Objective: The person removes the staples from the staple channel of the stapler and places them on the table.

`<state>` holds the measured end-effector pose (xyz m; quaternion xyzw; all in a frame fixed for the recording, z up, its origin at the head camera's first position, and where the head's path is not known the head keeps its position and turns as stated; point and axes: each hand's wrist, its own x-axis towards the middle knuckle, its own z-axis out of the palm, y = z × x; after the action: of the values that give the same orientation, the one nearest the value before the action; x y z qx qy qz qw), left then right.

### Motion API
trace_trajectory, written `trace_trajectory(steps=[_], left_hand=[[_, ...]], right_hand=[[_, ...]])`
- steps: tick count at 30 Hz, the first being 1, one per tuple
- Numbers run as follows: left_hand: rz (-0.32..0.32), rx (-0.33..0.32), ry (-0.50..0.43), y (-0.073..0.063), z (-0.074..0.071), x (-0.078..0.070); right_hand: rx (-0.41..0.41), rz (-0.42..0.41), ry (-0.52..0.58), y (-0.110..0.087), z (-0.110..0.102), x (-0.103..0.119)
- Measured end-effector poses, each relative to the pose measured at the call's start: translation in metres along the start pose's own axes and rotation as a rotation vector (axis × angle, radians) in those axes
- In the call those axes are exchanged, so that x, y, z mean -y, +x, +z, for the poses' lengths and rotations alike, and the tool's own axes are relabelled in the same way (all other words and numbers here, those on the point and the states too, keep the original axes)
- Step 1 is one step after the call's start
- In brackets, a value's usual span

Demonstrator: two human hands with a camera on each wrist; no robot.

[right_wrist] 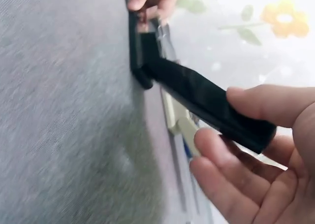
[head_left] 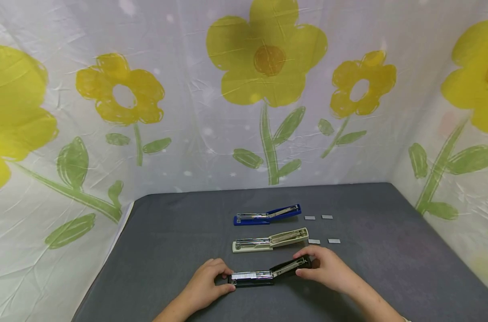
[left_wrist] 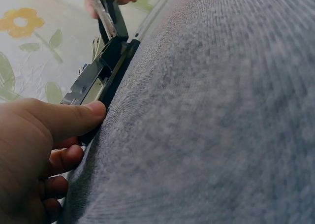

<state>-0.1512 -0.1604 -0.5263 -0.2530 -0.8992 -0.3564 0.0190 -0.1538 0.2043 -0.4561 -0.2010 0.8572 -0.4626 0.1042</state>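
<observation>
A black stapler (head_left: 252, 282) lies flipped wide on the grey cloth, its top arm swung back to the right and raised. At the left end of its base, my left hand (head_left: 205, 284) pinches it between thumb and fingers. My right hand (head_left: 326, 269) grips the end of the raised arm, thumb on one side and fingers on the other. From the right wrist view, the black arm (right_wrist: 197, 93) slants between thumb and fingers. In the left wrist view, the left thumb (left_wrist: 81, 116) presses the base. A shiny metal channel (head_left: 249, 274) shows along the base.
Behind the black stapler lie a cream stapler (head_left: 252, 245) and a blue stapler (head_left: 252, 220), both unfolded likewise. Small staple strips lie to their right, two by the blue one (head_left: 327, 217) and two by the cream one (head_left: 334, 241). A flowered curtain (head_left: 187, 134) surrounds the table.
</observation>
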Motion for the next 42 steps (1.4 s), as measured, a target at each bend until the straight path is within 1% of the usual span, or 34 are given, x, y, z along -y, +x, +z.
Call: trace_trajectory(steps=[4,7,13,16,19,23,25,27,31,37,39,42], left_hand=[[0.001,-0.014,0.007,0.0,0.0,0.0],[0.002,-0.029,0.011,-0.001,0.001,0.0],[-0.008,-0.044,0.008,-0.001,0.002,-0.002],[-0.015,-0.044,0.011,-0.001,0.002,-0.002],[-0.022,-0.041,0.017,0.0,0.002,-0.003],[-0.021,-0.043,0.027,0.001,0.002,-0.004],[-0.02,-0.044,0.03,0.001,0.002,-0.004],[-0.023,-0.044,0.031,0.002,0.001,-0.004],[-0.027,-0.04,0.033,0.002,0.001,-0.004],[-0.023,-0.036,0.031,0.001,0.002,-0.003],[-0.024,-0.033,0.025,0.0,0.002,-0.004],[-0.023,-0.029,0.018,0.0,0.002,-0.005]], right_hand=[[-0.007,0.014,-0.083,-0.005,-0.002,-0.005],[-0.025,0.009,-0.141,-0.008,-0.002,-0.008],[-0.07,-0.033,-0.245,-0.01,-0.002,-0.009],[-0.094,-0.077,-0.308,-0.01,-0.001,-0.005],[-0.141,-0.115,-0.406,-0.01,0.001,0.003],[-0.231,-0.112,-0.496,-0.008,0.009,0.019],[-0.251,-0.097,-0.491,-0.005,0.013,0.026],[-0.246,-0.088,-0.462,-0.001,0.019,0.032],[-0.187,-0.09,-0.374,0.007,0.029,0.04],[-0.118,-0.133,-0.274,0.015,0.047,0.044],[-0.094,-0.136,-0.244,0.017,0.053,0.045],[-0.053,-0.116,-0.216,0.021,0.063,0.047]])
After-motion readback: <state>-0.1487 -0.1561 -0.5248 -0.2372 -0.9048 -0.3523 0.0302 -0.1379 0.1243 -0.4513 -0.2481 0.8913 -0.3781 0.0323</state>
